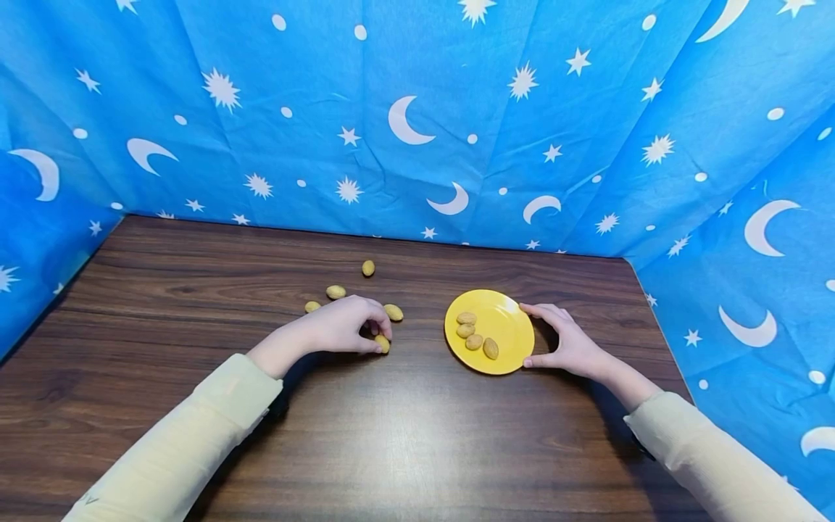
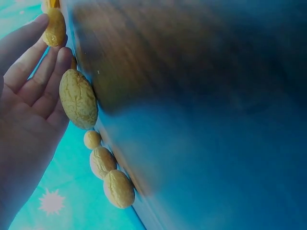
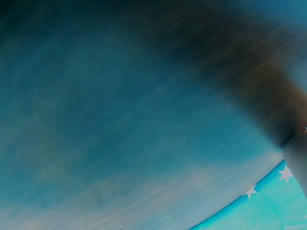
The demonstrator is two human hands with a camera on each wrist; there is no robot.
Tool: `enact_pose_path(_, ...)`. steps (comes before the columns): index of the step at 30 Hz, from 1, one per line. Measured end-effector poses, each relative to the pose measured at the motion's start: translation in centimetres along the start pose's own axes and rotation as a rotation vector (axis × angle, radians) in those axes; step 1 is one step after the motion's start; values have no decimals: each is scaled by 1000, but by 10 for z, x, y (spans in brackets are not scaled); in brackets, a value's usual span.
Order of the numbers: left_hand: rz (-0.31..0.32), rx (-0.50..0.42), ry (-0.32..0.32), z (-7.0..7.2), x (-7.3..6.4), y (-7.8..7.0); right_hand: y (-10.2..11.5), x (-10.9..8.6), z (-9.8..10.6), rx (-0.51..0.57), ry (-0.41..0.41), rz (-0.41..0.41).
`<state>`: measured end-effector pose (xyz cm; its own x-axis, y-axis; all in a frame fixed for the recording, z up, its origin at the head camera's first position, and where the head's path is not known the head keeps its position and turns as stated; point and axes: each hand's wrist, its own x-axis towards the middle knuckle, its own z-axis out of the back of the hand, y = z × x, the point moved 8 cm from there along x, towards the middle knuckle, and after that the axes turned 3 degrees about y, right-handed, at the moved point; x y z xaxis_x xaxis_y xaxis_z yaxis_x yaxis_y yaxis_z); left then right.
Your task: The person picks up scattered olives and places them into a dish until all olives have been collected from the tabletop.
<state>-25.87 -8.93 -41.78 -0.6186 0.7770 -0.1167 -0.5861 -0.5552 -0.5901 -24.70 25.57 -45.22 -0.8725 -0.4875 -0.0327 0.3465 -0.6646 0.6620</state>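
Between its thumb and fingertips my left hand pinches a small wrinkled yellow-brown potato at the tabletop. The left wrist view shows this potato at the tips of the thumb and fingers. Around that hand lie several similar loose potatoes, some partly hidden behind it. My right hand holds the right rim of a round yellow plate, thumb at the near side and a finger at the far side. Several potatoes rest on the plate's left half. The right wrist view hardly shows the hand.
The dark wood-grain table reaches back to a blue curtain with white moons and stars. More of this cloth hangs along the left and right sides. One potato lies farther back, apart from the others.
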Motion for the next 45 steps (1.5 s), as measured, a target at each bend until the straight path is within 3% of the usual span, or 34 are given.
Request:
enact_pose_path(19, -50, -17, -63, 4, 30, -20, -2, 0, -3, 7, 5, -1)
enact_pose_path(32, -70, 13, -78, -4, 69, -33, -2, -1, -2, 1, 3, -2)
enact_pose_path(45, -132, 34, -68, -11, 104, -60, -1, -1, -1, -2, -1, 6)
